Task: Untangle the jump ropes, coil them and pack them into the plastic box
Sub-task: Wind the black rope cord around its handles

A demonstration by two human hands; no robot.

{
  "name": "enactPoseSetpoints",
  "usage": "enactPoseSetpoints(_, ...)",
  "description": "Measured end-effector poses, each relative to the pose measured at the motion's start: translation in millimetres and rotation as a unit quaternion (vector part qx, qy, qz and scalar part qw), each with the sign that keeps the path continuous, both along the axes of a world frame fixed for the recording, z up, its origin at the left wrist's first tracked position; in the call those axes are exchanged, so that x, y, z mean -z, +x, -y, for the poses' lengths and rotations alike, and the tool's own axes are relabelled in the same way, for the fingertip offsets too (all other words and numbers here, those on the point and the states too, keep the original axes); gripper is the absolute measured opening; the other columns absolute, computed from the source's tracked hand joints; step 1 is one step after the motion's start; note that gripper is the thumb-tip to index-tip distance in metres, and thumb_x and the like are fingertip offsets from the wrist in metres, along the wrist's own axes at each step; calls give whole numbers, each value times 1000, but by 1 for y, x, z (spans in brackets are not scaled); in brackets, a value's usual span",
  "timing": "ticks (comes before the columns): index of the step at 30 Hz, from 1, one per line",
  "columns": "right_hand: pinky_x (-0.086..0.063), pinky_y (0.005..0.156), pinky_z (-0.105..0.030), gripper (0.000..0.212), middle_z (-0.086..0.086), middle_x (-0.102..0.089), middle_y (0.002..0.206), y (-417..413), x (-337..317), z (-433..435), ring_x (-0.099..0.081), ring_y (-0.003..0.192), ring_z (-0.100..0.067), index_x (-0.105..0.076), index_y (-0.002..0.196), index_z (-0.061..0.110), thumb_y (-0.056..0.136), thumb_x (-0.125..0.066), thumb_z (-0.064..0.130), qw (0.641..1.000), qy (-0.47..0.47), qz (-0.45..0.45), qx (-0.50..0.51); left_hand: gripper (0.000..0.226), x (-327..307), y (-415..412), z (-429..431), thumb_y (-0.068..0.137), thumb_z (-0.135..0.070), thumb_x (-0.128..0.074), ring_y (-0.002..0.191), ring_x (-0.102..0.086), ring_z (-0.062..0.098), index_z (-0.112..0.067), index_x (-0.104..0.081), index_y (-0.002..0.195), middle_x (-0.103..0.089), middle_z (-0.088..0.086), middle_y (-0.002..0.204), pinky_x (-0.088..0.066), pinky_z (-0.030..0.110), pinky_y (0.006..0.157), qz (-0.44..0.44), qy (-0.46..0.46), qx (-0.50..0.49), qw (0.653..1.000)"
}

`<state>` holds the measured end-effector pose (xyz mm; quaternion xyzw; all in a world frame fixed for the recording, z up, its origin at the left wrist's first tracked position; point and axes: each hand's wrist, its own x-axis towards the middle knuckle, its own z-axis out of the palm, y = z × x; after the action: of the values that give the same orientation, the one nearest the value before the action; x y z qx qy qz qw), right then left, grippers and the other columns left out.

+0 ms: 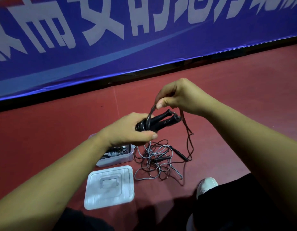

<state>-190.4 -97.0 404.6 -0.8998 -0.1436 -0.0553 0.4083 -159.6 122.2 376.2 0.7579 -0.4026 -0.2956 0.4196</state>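
Over smooth red floor [244, 97], at centre: clenching two black ribbed handles [162, 120] plus wound cord in curled left hand [129, 129]; pinching thin glossy cord loop [150, 113] at 1 o'clock with right hand [179, 97], thumb on forefinger. At 6 o'clock, loose grey-and-black tangle [154, 164]; at 7 o'clock, translucent plastic box [131, 152], rounded rim, coiled rope inside, flat ridged lid [97, 194] just beside. Wide floor toward 3 o'clock.

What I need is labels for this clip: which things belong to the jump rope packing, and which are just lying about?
Belongs to the job: left hand gripping the black handles; right hand pinching the rope loop; tangled ropes beside the plastic box; lid lying off it.
Just there: blue banner; white shoe; red floor.
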Motion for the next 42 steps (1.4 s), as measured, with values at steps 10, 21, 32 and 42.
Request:
enactPoseSetpoints(10, -47, 54, -25, 16, 13, -67, 61, -3, 2, 4, -55, 50, -7, -71, 83, 27, 94, -65, 16, 997, 15, -74, -14, 71, 0, 13, -11, 75, -35, -77, 51, -40, 14, -20, -43, 136, -49, 13, 66, -22, 22, 44, -273, -273, -51, 921)
enactPoseSetpoints(21, -46, 62, -21, 12, -1, -66, 65, -3, -1, 11, -58, 62, -7, -74, 91, 22, 92, -67, 31, 994, -14, -106, 33, 10, -10, 30, -19, 85, -19, -52, 50, -43, 19, -11, -47, 91, -53, 13, 68, -34, 23, 43, -248, -292, -214, 898)
enactPoseSetpoints(32, -47, 63, -32, 14, -2, -70, 73, -16, -20, -13, -61, 65, -15, -76, 90, 13, 90, -69, 25, 996, -83, 6, 27, 26, -5, 36, -21, 92, -6, -65, 50, -64, 14, -3, -47, 110, -65, 15, 81, -46, 20, 44, -57, -113, -327, 936)
enactPoseSetpoints(42, -49, 58, -43, 15, -1, -70, 76, -20, -21, -18, -59, 64, -23, -76, 94, 17, 90, -69, 29, 966, -213, 144, -14, 20, -3, 30, -20, 88, -40, -66, 65, -58, 15, -27, -54, 97, -60, -5, 74, -42, 27, 57, 254, 171, -157, 939)
